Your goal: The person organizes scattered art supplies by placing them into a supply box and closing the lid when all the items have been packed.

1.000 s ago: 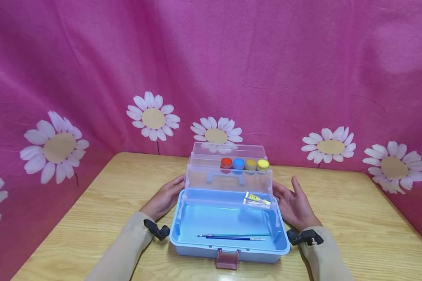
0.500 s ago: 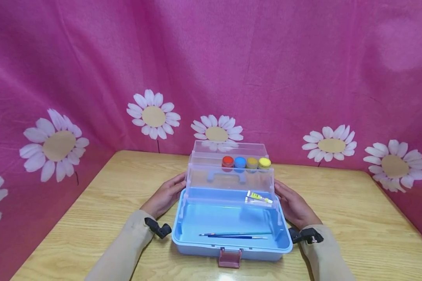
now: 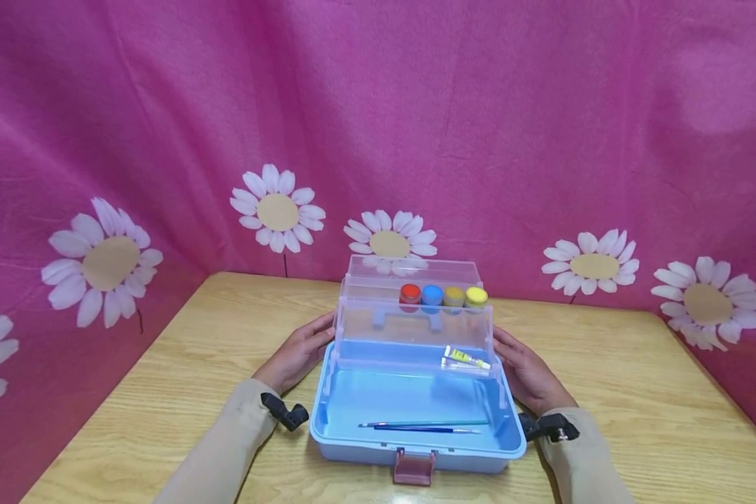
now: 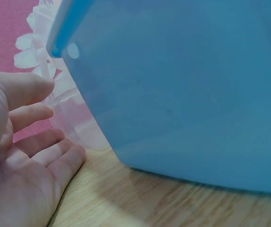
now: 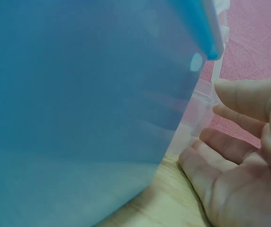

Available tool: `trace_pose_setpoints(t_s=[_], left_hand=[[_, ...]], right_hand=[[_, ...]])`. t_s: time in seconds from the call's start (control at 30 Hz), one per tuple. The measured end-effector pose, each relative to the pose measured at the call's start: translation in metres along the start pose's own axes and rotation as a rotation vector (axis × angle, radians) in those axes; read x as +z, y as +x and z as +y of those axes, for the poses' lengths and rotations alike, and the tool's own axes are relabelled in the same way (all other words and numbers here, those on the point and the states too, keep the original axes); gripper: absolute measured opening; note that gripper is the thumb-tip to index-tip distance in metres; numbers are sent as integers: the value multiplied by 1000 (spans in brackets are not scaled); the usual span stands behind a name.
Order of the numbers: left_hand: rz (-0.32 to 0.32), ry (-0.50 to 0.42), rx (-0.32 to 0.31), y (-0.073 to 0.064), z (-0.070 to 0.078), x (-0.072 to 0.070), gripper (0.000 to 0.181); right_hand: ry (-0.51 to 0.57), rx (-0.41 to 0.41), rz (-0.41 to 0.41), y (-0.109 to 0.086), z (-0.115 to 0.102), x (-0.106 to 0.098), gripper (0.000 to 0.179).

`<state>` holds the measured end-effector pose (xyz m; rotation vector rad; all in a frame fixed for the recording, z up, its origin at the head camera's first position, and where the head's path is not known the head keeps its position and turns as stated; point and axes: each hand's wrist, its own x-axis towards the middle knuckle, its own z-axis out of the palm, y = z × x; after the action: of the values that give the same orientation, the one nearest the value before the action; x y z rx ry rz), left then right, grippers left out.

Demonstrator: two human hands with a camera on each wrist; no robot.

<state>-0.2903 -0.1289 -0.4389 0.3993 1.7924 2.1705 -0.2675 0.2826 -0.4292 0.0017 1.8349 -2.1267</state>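
A light blue storage box (image 3: 353, 449) stands open on the table with its clear trays (image 3: 365, 327) raised toward the back. Several paint pots (image 3: 410, 294) with red, blue, ochre and yellow tops sit in an upper tray; a yellow-labelled paint tube (image 3: 463, 357) lies in a lower one. Two thin paintbrushes (image 3: 428, 423) lie in the bottom. My left hand (image 3: 297, 355) is at the box's left side, fingers loosely extended toward the clear rear part. My right hand (image 3: 532, 372) mirrors it on the right. Whether fingertips touch the plastic, I cannot tell.
The wooden table (image 3: 183, 371) extends around the box on both sides. Behind it hangs a magenta cloth (image 3: 479, 126) printed with white daisies. A pink latch (image 3: 414, 467) hangs down at the box's front. Black wrist cameras (image 3: 285, 411) sit on both sleeves.
My right hand has turned from thumb-up, palm showing, to lying along the box's side. The box has shifted very slightly to the right. My left hand has stayed nearly still beside it.
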Motion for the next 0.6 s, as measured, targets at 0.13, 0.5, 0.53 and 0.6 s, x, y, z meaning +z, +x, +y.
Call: trace_pose_setpoints(t_s=[0.13, 0.5, 0.53, 0.6], left_hand=[[-6, -2, 5, 0, 1, -1, 51], [17, 54, 32, 3, 1, 0, 56], [21, 58, 34, 3, 1, 0, 56], [22, 69, 48, 4, 1, 0, 56]], right_hand=[[-11, -16, -12, 0, 0, 1, 64], [-5, -76, -29, -1, 1, 1, 62], [-5, -76, -28, 0, 1, 1, 62], [-6, -77, -26, 0, 0, 0, 62]])
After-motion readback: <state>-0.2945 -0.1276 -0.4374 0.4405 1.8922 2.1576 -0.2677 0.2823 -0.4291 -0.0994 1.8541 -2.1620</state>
